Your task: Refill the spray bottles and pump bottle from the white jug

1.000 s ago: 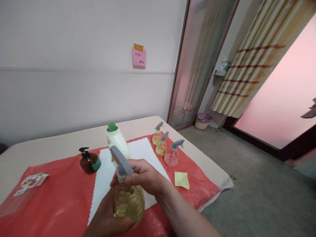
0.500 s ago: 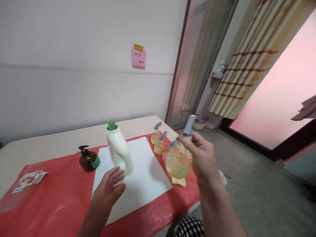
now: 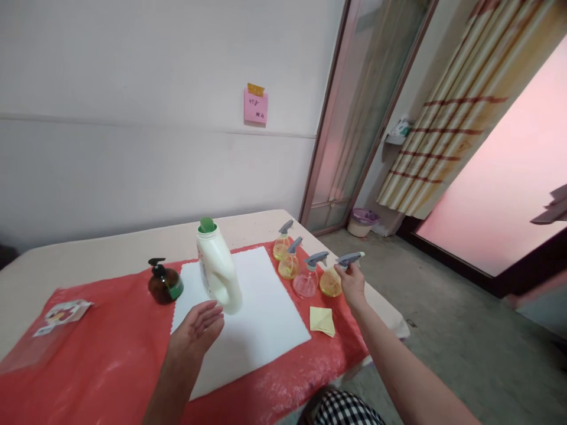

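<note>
My right hand [image 3: 352,284] is closed around the neck of a spray bottle [image 3: 330,282] with yellow liquid and a grey trigger head, at the right side of the red cloth. Left of it stand a clear pinkish spray bottle [image 3: 305,282] and two more yellow ones, a nearer bottle [image 3: 289,265] and a farther bottle [image 3: 281,247]. My left hand [image 3: 198,328] hovers over the white mat [image 3: 261,295], fingers apart, holding nothing. Just beyond it a large white jug [image 3: 219,268] with a green cap piece in its mouth stands on the mat.
A brown pump bottle [image 3: 165,284] stands left of the mat on the red cloth [image 3: 115,354]. A yellow sticky-note pad [image 3: 322,320] lies near the right edge, a clear plastic packet [image 3: 53,324] at far left. A pink note [image 3: 256,106] is taped to the wall.
My right hand has moved the yellow spray bottle away from me and down, to the right end of the spray bottle row. My left hand has barely moved.
</note>
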Available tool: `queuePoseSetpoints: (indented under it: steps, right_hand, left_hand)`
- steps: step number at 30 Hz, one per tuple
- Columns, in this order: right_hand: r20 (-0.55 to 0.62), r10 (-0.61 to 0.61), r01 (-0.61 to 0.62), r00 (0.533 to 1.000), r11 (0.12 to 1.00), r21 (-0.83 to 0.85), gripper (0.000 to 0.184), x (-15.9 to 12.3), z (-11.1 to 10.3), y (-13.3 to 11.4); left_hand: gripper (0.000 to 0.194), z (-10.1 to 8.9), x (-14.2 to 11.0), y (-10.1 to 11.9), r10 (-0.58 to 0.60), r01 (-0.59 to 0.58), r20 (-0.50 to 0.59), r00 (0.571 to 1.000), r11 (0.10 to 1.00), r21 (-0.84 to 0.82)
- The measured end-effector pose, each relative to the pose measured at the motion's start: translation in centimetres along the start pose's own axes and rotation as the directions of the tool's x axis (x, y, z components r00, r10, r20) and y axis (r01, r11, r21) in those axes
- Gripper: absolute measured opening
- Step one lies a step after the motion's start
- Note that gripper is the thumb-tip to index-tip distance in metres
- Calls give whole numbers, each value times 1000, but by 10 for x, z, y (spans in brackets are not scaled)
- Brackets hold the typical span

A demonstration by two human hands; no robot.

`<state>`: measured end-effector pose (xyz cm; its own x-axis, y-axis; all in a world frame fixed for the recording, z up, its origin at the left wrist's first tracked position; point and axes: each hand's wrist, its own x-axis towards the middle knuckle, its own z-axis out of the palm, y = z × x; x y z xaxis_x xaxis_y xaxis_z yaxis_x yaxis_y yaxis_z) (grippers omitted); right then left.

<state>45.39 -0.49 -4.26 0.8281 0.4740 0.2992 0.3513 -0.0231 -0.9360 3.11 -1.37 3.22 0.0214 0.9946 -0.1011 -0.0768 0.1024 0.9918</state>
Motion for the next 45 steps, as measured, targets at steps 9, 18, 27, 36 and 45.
queuePoseSetpoints:
  steps: [9,18,27,36,45]
  right_hand:
    - [-133,83,-86,988,996,-19,71,-36,-28,-13]
    - [367,-381,315,849,922,226,41,-160,36,-133]
    - [486,-503,407,715,864,297,27,-236,114,-107]
    - [578,-446,307,683,894,327,23,-253,123,-98]
    - [628,-373,166,683,917,364,19,-241,112,-109]
  left_hand:
    - [63,-9,2,2,-8,8,16,1000,1000,-18]
    - [59,-14,14,-20,-5,5,-13,1000,1000,-3]
    - [51,-61,57,-48,21,21,-278,960,989,146]
    - [75,-86,112,-56,170,57,-508,844,915,400]
    - [103,-87,181,-56,246,-8,-398,884,858,513]
